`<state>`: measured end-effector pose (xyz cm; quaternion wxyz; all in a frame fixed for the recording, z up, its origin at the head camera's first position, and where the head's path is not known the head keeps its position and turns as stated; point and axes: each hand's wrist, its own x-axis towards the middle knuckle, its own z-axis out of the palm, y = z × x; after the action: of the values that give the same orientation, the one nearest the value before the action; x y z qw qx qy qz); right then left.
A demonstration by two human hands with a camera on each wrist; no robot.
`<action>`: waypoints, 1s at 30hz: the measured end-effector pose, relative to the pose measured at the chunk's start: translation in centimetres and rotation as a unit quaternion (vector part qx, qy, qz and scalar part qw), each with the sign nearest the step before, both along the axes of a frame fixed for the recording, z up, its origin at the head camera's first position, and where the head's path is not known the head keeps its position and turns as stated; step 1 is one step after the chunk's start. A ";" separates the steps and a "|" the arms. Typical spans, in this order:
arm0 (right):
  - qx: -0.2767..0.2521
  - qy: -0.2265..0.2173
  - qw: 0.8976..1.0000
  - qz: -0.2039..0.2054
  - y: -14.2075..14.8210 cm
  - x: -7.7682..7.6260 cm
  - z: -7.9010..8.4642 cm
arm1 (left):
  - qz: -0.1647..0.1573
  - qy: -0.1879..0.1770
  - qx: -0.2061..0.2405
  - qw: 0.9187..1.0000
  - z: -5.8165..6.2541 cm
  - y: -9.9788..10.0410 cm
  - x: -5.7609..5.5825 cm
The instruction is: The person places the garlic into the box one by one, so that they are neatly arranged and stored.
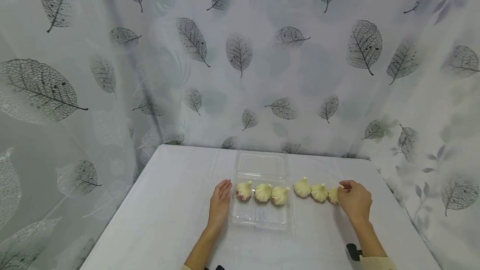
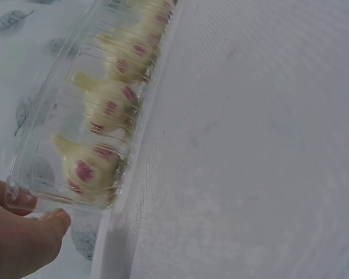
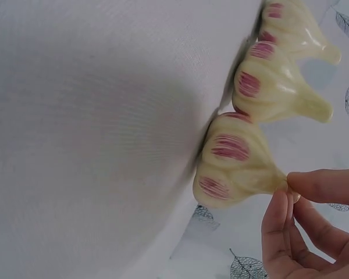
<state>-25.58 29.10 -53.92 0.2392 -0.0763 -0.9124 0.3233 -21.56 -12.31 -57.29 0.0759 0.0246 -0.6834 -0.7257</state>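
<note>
Three garlic bulbs sit in a row inside a clear plastic clamshell box, its lid laid back behind it. My left hand rests along the box's left side, fingers extended; up close, its fingertips are right at the box's end wall. To the right of the box stands a second row of three bulbs on the table. My right hand pinches the stem of the rightmost bulb between thumb and fingers. That bulb is upright, low at the tabletop, beside the middle bulb.
A white-covered table holds everything. Behind it and along both sides hangs a pale curtain with a leaf print. The leftmost bulb of the outer row stands close to the box's right wall.
</note>
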 end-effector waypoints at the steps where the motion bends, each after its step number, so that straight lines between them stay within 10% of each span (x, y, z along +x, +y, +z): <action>1: 0.002 0.005 1.000 0.000 0.0 0.0 0.0 | -0.001 0.001 0.000 1.000 0.0 0.0 0.0; 30: -0.008 0.058 0.998 -0.039 -0.6 2.0 3.3 | -0.004 0.008 -0.003 1.000 0.0 -0.1 0.0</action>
<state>-23.58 28.51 -50.60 0.3034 -0.0953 -0.8908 0.3245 -21.60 -12.43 -57.31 0.0786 0.0154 -0.6853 -0.7238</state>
